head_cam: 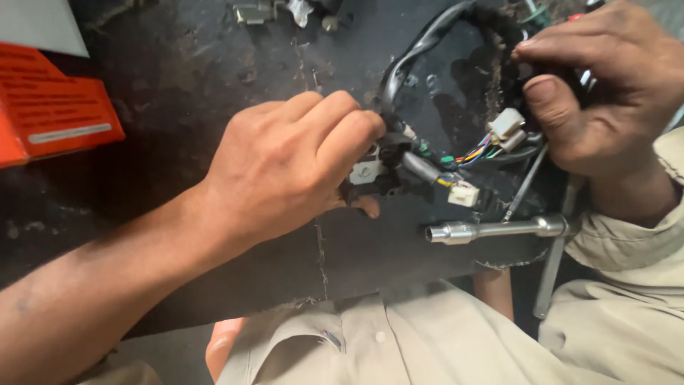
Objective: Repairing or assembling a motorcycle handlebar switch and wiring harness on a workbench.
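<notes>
Head view: at frame centre the left hand (pixel 285 171) has its grip pinched on a black connector (pixel 388 153) of the wiring harness (pixel 456 153). In the upper right, the right hand (pixel 605 93) is closed around the harness's black sleeved loop. A socket wrench (pixel 491 229) lies below on the dark table (pixel 178 85); an orange box (pixel 50 107) sits at left.

left hand (pixel 285 171) hides its connector grip | right hand (pixel 605 93) cut by top edge | orange box (pixel 50 107) cropped left
</notes>
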